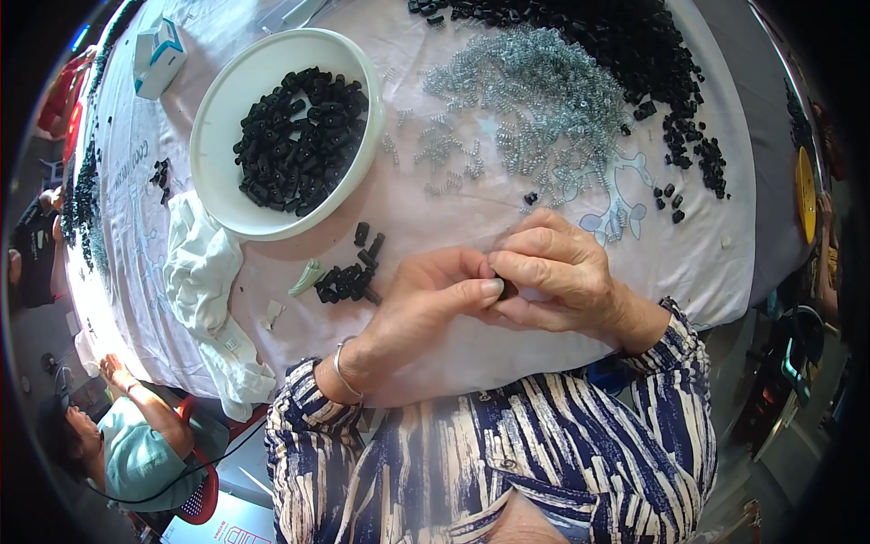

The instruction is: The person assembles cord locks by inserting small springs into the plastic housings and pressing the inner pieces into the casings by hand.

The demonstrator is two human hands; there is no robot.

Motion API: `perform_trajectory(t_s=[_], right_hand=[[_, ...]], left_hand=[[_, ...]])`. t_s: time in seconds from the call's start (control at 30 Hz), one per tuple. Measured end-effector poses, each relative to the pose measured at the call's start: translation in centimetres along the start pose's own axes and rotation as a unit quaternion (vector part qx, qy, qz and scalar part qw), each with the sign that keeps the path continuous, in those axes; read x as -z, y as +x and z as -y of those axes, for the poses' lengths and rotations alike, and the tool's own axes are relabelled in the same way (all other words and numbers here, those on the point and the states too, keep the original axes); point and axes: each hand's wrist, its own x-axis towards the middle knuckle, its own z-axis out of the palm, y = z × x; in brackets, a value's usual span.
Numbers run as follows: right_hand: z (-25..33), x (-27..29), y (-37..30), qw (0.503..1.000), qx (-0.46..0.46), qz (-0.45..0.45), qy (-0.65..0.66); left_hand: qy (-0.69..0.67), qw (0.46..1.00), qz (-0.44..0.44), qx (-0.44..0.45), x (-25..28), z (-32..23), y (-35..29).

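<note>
My left hand (pixel 444 288) and my right hand (pixel 557 272) meet above the near part of the table, fingertips pinched together. Between them they grip a small black plastic part (pixel 507 288), mostly covered by the fingers. Left of my left hand lies a small heap of black cylindrical parts (pixel 343 283). Beyond my hands spreads a big pile of small metal springs (pixel 544 100). A white bowl (pixel 205 145) at the far left holds many black plastic parts (pixel 304 136).
A large heap of small black pieces (pixel 625 36) covers the far right. A white cloth (pixel 201 272) lies left of the bowl, and a blue-and-white box (pixel 159 59) stands at the far left. Another person (pixel 149 435) sits at the lower left.
</note>
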Motion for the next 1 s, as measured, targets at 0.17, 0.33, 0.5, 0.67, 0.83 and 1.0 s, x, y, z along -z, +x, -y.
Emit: perform_trajectory(t_s=[0.17,0.33,0.5,0.67,0.83,1.0], right_hand=[[0.74,0.59,0.21,1.0,-0.001,0.022,-0.013],[0.99,-0.1,0.03,0.999,-0.018,-0.017,-0.028],[0.64,0.15,-0.28,0.999,-0.032,-0.008,-0.015],[0.49,0.26,-0.39,0.999,-0.047,0.008,-0.013],[0.24,0.24,-0.48,0.999,-0.014,0.014,-0.029],[0.16,0.17,-0.44,1.0,0.012,0.01,-0.023]], left_hand=[[0.015,1.0,0.008,0.014,-0.46,-0.71,-0.31],[0.022,1.0,0.002,0.002,-0.47,-0.61,-0.07],[-0.03,0.999,0.009,0.006,-0.24,-0.35,0.06],[0.005,0.999,-0.01,0.048,-0.81,-1.0,-0.21],[0.049,0.998,0.003,0.038,-0.34,-0.74,-0.17],[0.059,0.998,-0.004,0.032,-0.36,-0.79,-0.38]])
